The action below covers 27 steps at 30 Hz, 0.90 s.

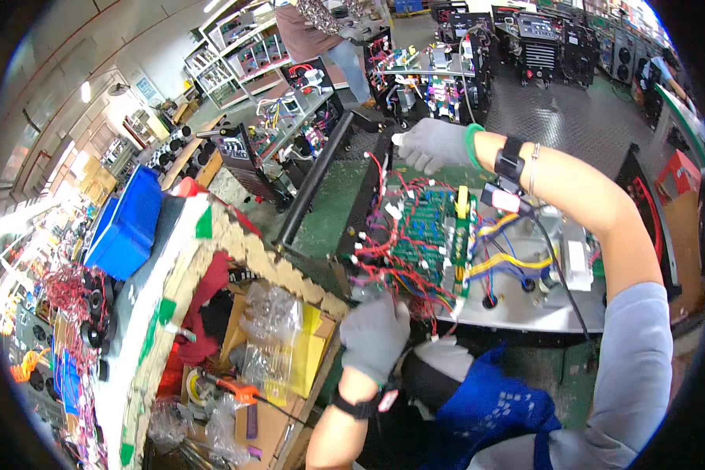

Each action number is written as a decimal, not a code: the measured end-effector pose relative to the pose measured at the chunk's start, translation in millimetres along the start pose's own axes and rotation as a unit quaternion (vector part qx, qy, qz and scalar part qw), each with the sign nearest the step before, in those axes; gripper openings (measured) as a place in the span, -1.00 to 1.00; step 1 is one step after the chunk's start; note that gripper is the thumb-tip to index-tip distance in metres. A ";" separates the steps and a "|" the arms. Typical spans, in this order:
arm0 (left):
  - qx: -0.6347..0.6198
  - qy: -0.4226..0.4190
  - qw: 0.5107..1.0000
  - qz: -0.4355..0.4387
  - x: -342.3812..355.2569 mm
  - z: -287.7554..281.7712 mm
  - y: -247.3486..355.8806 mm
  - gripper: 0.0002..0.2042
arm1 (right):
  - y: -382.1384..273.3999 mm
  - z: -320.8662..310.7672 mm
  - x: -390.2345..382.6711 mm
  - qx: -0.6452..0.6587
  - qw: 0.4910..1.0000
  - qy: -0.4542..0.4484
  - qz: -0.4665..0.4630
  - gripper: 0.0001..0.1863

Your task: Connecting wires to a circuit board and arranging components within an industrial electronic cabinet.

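A green circuit board [427, 227] lies on a metal chassis [517, 309] in front of me, with red wires [376, 266] bunched along its left side. My left hand [376, 337], in a grey glove, is at the board's near left corner. Its fingers are bent in against the wires, and their tips are partly hidden. Beyond the board's far edge, my right hand [439, 146], also gloved, is closed beside the black side panel [368, 192]. A small white bit shows at its fingertips; I cannot make out what it is. Yellow and blue cables [501, 262] run right of the board.
At left stands a worn-edged bench [160, 258] carrying a blue bin [129, 223]. Its open shelf holds plastic bags [270, 329] and an orange-handled tool [239, 389]. A black bar [313, 184] borders the chassis. More open units and a person [321, 35] are farther back.
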State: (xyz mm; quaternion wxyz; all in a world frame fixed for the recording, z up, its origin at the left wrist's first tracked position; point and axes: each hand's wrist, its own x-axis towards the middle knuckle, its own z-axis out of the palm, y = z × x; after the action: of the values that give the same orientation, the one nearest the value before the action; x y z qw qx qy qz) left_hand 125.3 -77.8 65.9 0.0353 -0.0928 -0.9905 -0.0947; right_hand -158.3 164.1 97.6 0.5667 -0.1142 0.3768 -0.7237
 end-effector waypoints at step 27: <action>-0.909 -0.136 0.374 -0.121 78.4 51.3 29.2 -0.76 | 46.3 88.4 -51.7 -0.825 0.443 0.230 -0.265 -0.73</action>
State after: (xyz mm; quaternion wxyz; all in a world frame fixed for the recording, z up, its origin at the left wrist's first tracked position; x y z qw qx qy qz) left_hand 51.2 -25.8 27.9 -0.2177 0.0401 -0.3006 -0.9277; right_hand -54.8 170.8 140.8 -0.1219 -0.4516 0.8641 -0.1857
